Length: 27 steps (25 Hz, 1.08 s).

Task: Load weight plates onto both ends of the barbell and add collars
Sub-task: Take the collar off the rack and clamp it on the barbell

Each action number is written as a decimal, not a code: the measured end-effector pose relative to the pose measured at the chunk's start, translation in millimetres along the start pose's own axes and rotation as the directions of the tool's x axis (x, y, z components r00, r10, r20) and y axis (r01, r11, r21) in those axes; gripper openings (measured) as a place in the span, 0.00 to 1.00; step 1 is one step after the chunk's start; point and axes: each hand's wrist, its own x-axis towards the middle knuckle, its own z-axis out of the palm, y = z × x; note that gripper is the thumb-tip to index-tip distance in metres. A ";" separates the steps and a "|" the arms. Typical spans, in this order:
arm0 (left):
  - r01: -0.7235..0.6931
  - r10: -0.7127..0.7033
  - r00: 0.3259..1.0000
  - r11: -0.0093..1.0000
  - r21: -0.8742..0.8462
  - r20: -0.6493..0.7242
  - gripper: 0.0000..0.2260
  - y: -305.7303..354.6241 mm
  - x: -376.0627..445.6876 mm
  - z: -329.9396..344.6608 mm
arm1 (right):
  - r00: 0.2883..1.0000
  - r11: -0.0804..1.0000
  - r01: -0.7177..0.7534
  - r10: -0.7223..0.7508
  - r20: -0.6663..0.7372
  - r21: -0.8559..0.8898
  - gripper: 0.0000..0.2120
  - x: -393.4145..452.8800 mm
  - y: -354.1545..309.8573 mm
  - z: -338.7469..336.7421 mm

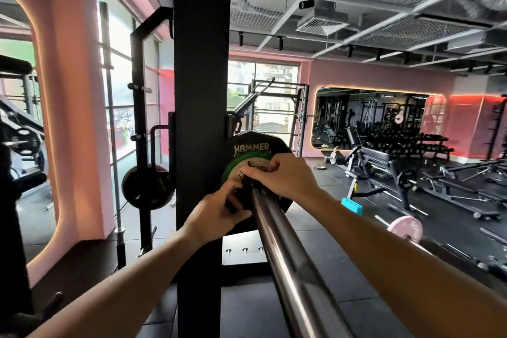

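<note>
— Currently, where is the collar [245, 191]?
— On the steel bar [277, 230], against the green plate [230, 168]. I have my left hand [219, 211] and right hand [285, 177] pinching it. Light, rigid; the smooth bar looks slippery, so I'd grip its sides.

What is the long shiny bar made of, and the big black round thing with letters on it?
The barbell looks like polished steel: smooth, silvery, with bright reflections. The black plate looks matte, probably rubber-coated or painted iron; its dull surface and printed letters leave that open.
</note>
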 end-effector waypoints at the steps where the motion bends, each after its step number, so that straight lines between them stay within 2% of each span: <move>1: 0.002 -0.002 1.000 1.000 0.007 0.001 0.24 0.4 0.2 -0.6 | 1.000 1.000 -0.009 0.008 -0.006 -0.014 0.35 1.8 -1.7 3.2; 4: 0.006 -0.006 1.000 1.000 0.006 0.003 0.22 0.7 2.1 -1.3 | 1.000 1.000 -0.015 0.015 -0.023 0.003 0.32 5.1 0.4 8.0; 6: 0.002 -0.002 1.000 1.000 -0.001 -0.012 0.22 1.0 3.9 -0.6 | 0.998 0.992 -0.056 0.058 -0.019 0.110 0.27 7.5 6.2 8.0; 8: 0.005 -0.005 1.000 1.000 -0.001 -0.017 0.24 1.1 5.2 1.1 | 0.990 0.947 -0.139 0.135 0.034 0.291 0.24 9.5 14.2 6.6; 10: 0.016 -0.016 1.000 1.000 -0.018 -0.022 0.24 -0.5 5.4 2.8 | 0.950 0.812 -0.308 0.238 0.201 0.495 0.25 9.3 20.0 4.5; 11: 0.016 -0.017 0.999 0.999 -0.031 -0.029 0.23 -0.8 5.1 3.5 | 0.915 0.750 -0.394 0.267 0.302 0.531 0.27 7.9 22.3 3.4; 13: 0.019 -0.021 0.999 0.999 -0.045 -0.044 0.23 -1.5 4.8 4.8 | 0.843 0.699 -0.503 0.268 0.466 0.508 0.27 6.8 25.0 2.6; 16: 0.024 -0.026 0.999 0.998 -0.051 -0.040 0.23 -4.5 6.4 7.0 | 0.726 0.589 -0.627 0.204 0.657 0.509 0.22 7.4 25.1 -1.5; 18: 0.020 -0.023 0.998 0.998 -0.064 -0.051 0.23 -4.8 5.8 7.8 | 0.704 0.533 -0.657 0.180 0.687 0.533 0.20 9.7 27.6 -4.6; 23: 0.022 -0.027 0.996 0.998 -0.062 -0.082 0.23 -1.1 3.5 10.0 | 0.714 0.485 -0.676 0.245 0.656 0.554 0.20 7.5 47.0 -1.0; 27: 0.032 -0.037 0.995 0.998 -0.048 -0.096 0.23 -2.2 3.5 7.7 | 0.709 0.438 -0.686 0.222 0.669 0.582 0.20 11.1 52.5 1.9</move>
